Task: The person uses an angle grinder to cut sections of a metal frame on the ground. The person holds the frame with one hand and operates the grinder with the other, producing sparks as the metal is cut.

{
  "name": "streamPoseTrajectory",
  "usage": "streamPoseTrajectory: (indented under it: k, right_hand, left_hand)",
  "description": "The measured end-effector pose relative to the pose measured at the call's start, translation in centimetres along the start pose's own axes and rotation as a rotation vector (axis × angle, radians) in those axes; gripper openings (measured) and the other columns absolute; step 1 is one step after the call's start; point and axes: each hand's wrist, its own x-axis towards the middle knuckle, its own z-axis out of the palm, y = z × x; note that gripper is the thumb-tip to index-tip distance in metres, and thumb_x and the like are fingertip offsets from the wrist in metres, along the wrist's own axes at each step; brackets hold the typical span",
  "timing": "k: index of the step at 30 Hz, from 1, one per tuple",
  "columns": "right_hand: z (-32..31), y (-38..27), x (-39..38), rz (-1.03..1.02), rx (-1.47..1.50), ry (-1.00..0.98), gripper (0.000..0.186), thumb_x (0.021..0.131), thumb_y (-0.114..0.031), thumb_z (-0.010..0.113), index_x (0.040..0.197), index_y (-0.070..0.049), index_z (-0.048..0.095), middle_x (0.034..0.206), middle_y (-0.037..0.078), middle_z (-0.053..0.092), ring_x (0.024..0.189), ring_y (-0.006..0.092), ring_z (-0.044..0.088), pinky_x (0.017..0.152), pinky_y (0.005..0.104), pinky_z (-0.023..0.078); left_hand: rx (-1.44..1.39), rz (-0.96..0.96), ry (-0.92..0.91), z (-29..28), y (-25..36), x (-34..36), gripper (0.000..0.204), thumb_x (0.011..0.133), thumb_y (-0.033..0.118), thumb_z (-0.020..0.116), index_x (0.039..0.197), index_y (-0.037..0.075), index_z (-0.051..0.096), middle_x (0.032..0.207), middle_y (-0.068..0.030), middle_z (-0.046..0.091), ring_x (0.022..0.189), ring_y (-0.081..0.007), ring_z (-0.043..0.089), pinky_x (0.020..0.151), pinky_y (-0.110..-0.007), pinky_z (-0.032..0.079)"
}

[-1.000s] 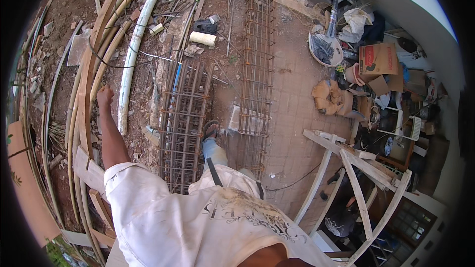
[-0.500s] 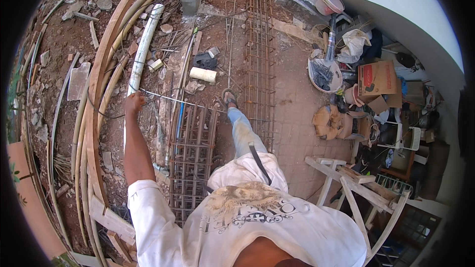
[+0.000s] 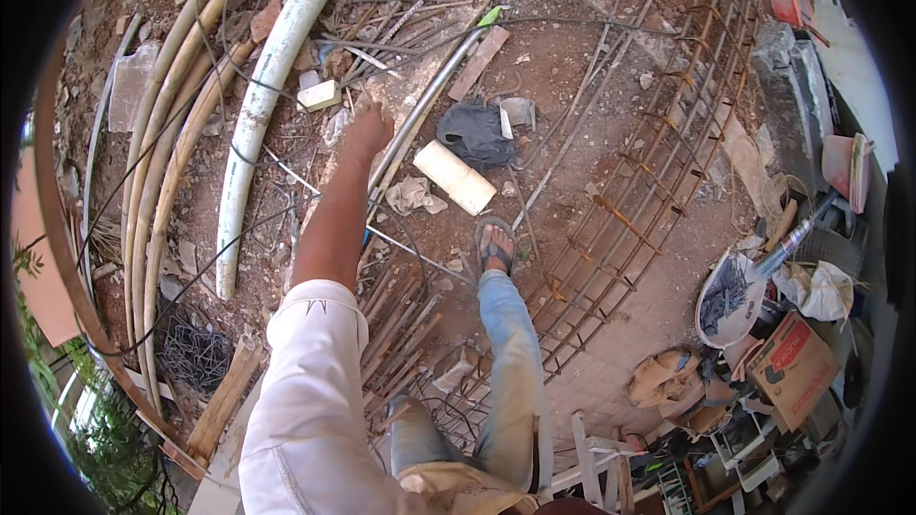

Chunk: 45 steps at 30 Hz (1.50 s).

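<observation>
My left hand (image 3: pixel 370 126) hangs over the rubble, fingers loosely bent and slightly apart, with nothing visible in them. It is nearest a long steel pipe (image 3: pixel 429 81) with a green tip and a pale block (image 3: pixel 320 96); whether it touches either I cannot tell. To its left lies a long white pipe (image 3: pixel 258 114). To its right are a dark crumpled bag (image 3: pixel 468 129) and a cream cylinder (image 3: pixel 453 176). My sandalled foot (image 3: pixel 496 243) stands below the cylinder. My right hand is out of sight.
Rusty rebar cages (image 3: pixel 630 219) run along the right side. Beyond them are a basin (image 3: pixel 725 296) with a shovel, a cardboard box (image 3: pixel 792 372) and piled clutter. Curved beige pipes (image 3: pixel 176 162), black cables and a tangle of wire (image 3: pixel 196 358) occupy the left.
I have stepped forward and the view has turned. My left hand has moved up and rightward, away from beside the wooden beam and white pipe, to over the rubble and steel pipe.
</observation>
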Motion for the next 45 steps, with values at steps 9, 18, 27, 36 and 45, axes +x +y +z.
streamPoseTrajectory:
  k: [9, 18, 27, 36, 45]
  right_hand:
    - [3.2, -8.9, 16.7, -0.107, -0.008, 0.034, 0.032, 0.083, -0.029, 0.067, 0.1, -0.002, 0.065, 0.08, 0.007, 0.067, 0.065, 0.0204, 0.064, 0.055, 0.0342, 0.053]
    - [0.7, -5.5, 3.2, -0.126, 0.006, -0.019, 0.032, 0.084, -0.028, 0.067, 0.102, -0.002, 0.065, 0.081, 0.006, 0.067, 0.066, 0.0201, 0.064, 0.055, 0.034, 0.053]
    - [-13.8, 23.5, -33.9, 0.135, -0.021, -0.121, 0.032, 0.085, -0.028, 0.066, 0.103, -0.002, 0.065, 0.081, 0.006, 0.067, 0.066, 0.0199, 0.064, 0.055, 0.0338, 0.053]
    - [-12.4, 41.6, -57.6, 0.236, -0.043, -0.334, 0.036, 0.075, -0.038, 0.077, 0.091, -0.006, 0.072, 0.082, 0.002, 0.068, 0.062, 0.0139, 0.059, 0.057, 0.0334, 0.05]
    - [1.5, 55.3, -72.0, 0.598, 0.489, -0.036, 0.044, 0.08, -0.028, 0.074, 0.11, 0.001, 0.061, 0.091, 0.009, 0.061, 0.066, 0.0181, 0.062, 0.055, 0.0312, 0.058]
  left_hand:
    - [0.303, -0.052, 0.065, 3.5, 2.0, 8.8, 0.053, 0.095, 0.047, 0.053, 0.134, 0.011, 0.051, 0.113, -0.0224, 0.067, 0.107, -0.0375, 0.064, 0.094, -0.049, 0.046]
    - [0.163, 0.55, 0.225, -11.3, 2.0, -16.1, 0.032, 0.09, 0.036, 0.067, 0.075, 0.007, 0.063, 0.051, -0.0139, 0.055, 0.05, -0.0363, 0.055, 0.071, -0.044, 0.045]
    - [-1.271, 0.586, -0.241, -31.1, 10.7, -51.1, 0.037, 0.104, 0.033, 0.051, 0.079, 0.006, 0.057, 0.06, 0.0073, 0.039, 0.053, -0.003, 0.033, 0.048, -0.023, 0.024]
    - [-1.421, 0.428, -0.651, -32.7, 11.0, -75.7, 0.026, 0.105, 0.032, 0.047, 0.097, 0.009, 0.056, 0.057, 0.0079, 0.03, 0.046, -0.0039, 0.025, 0.042, -0.023, 0.022]
    - [-1.58, 0.126, -1.152, -24.6, 9.8, -82.3, 0.039, 0.109, 0.03, 0.03, 0.077, 0.011, 0.042, 0.058, 0.0044, 0.026, 0.047, -0.0074, 0.022, 0.042, -0.025, 0.024]
